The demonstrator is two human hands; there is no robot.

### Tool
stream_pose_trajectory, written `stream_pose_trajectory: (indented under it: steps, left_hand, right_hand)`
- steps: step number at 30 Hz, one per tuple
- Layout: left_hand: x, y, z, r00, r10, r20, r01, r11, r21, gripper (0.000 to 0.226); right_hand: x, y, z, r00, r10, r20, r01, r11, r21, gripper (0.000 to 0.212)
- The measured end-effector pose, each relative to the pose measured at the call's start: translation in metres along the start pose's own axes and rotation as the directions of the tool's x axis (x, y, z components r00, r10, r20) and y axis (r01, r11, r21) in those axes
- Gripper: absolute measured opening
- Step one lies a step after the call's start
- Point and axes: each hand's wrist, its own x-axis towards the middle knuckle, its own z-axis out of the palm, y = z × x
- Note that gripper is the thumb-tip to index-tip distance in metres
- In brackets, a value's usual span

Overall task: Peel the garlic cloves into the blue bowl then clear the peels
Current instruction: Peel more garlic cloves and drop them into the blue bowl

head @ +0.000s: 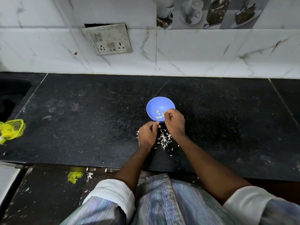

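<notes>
A small blue bowl point(158, 103) stands on the black stone counter and holds several pale peeled garlic cloves point(158, 114). My right hand point(175, 122) hovers over the bowl's near right rim, fingers curled and pinched together at the tips; what they pinch is too small to see. My left hand point(147, 135) sits just in front of the bowl, fingers curled, pinching a small pale piece at its fingertips. A heap of white garlic peels point(164, 139) lies on the counter between and under my hands.
A yellow mesh bag point(12, 130) lies at the counter's left edge beside a dark sink point(11, 95). A switch plate point(110, 39) hangs on the tiled wall. More peels and a yellow mesh scrap point(73, 176) lie on the floor below.
</notes>
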Motion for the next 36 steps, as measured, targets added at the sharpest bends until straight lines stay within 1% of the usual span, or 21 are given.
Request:
stream_pose_trajectory:
  steps: [2, 3, 6, 7, 9, 10, 11, 12, 13, 14, 15, 16, 18, 21, 25, 29, 33, 36]
  left_hand:
    - [0.003, -0.007, -0.005, 1.000, -0.010, 0.001, 0.010, 1.000, -0.016, 0.010]
    - [0.004, -0.009, -0.007, 1.000, -0.014, -0.004, 0.014, 1.000, -0.007, 0.007]
    - [0.008, -0.017, -0.015, 1.000, -0.017, -0.027, 0.017, 1.000, 0.005, 0.023]
    - [0.009, -0.019, -0.018, 0.999, -0.013, -0.033, 0.013, 1.000, -0.011, 0.024]
    - [0.012, -0.026, -0.024, 0.998, -0.033, -0.059, 0.030, 0.998, -0.052, 0.023]
    - [0.013, -0.031, -0.027, 0.996, -0.047, -0.071, 0.043, 0.997, -0.060, 0.026]
    - [0.014, -0.036, -0.031, 0.996, -0.054, -0.077, 0.049, 0.996, -0.070, 0.032]
    - [0.016, -0.043, -0.035, 0.996, -0.057, -0.068, 0.051, 0.995, -0.088, 0.043]
    - [0.017, -0.049, -0.038, 0.997, -0.055, -0.056, 0.049, 0.993, -0.107, 0.054]
    - [0.017, -0.054, -0.041, 0.997, -0.060, -0.048, 0.053, 0.991, -0.120, 0.063]
    - [0.018, -0.058, -0.044, 0.996, -0.071, -0.047, 0.065, 0.991, -0.118, 0.066]
    - [0.018, -0.061, -0.047, 0.995, -0.084, -0.047, 0.079, 0.991, -0.104, 0.066]
    - [0.014, -0.067, -0.054, 0.994, -0.094, -0.052, 0.092, 0.995, -0.044, 0.061]
    - [0.009, -0.074, -0.062, 0.995, -0.076, -0.066, 0.078, 0.996, 0.033, 0.054]
    - [0.009, -0.080, -0.068, 0.998, -0.068, -0.010, 0.069, 0.990, 0.123, 0.044]
    - [0.011, -0.089, -0.071, 0.995, 0.002, 0.098, -0.029, 0.960, 0.279, 0.038]
    - [0.016, -0.086, -0.070, 0.986, 0.047, 0.157, -0.100, 0.929, 0.355, 0.032]
    - [0.019, -0.082, -0.066, 0.985, 0.061, 0.162, -0.120, 0.915, 0.384, 0.031]
  right_hand:
    - [0.004, -0.002, 0.006, 0.999, 0.044, -0.003, -0.044, 0.999, -0.012, 0.010]
    - [0.004, -0.003, 0.009, 0.998, 0.066, 0.004, -0.066, 0.998, -0.020, 0.011]
    - [-0.002, -0.007, 0.015, 0.997, 0.076, -0.010, -0.076, 0.997, -0.001, 0.026]
    - [-0.003, -0.009, 0.015, 0.998, 0.057, -0.041, -0.057, 0.998, 0.022, 0.024]
    - [-0.006, -0.013, 0.015, 0.996, -0.007, -0.094, 0.011, 0.999, 0.045, 0.009]
    - [-0.008, -0.016, 0.016, 0.995, -0.044, -0.094, 0.048, 0.998, 0.036, 0.015]
    - [-0.010, -0.019, 0.019, 0.995, -0.080, -0.064, 0.082, 0.996, 0.022, 0.024]
    - [-0.012, -0.024, 0.024, 0.993, -0.116, 0.002, 0.116, 0.993, 0.019, 0.032]
    - [-0.015, -0.030, 0.030, 0.984, -0.147, 0.103, 0.144, 0.989, 0.034, 0.035]
    - [-0.018, -0.034, 0.037, 0.961, -0.167, 0.222, 0.162, 0.986, 0.043, 0.029]
    - [-0.021, -0.036, 0.043, 0.927, -0.179, 0.330, 0.182, 0.983, 0.021, 0.018]
    - [-0.024, -0.037, 0.050, 0.899, -0.174, 0.402, 0.196, 0.981, -0.012, 0.015]
    - [-0.031, -0.032, 0.064, 0.878, -0.101, 0.467, 0.178, 0.976, -0.124, 0.029]
    - [-0.045, -0.023, 0.078, 0.899, 0.003, 0.437, 0.114, 0.964, -0.240, 0.026]
    - [-0.049, -0.017, 0.090, 0.933, 0.013, 0.360, 0.084, 0.964, -0.253, 0.024]
    - [-0.049, -0.017, 0.099, 0.925, 0.007, 0.380, 0.092, 0.966, -0.243, 0.025]
    - [-0.046, -0.014, 0.097, 0.944, 0.016, 0.330, 0.059, 0.975, -0.214, 0.035]
    - [-0.045, -0.011, 0.092, 0.945, 0.056, 0.323, 0.013, 0.979, -0.206, 0.043]
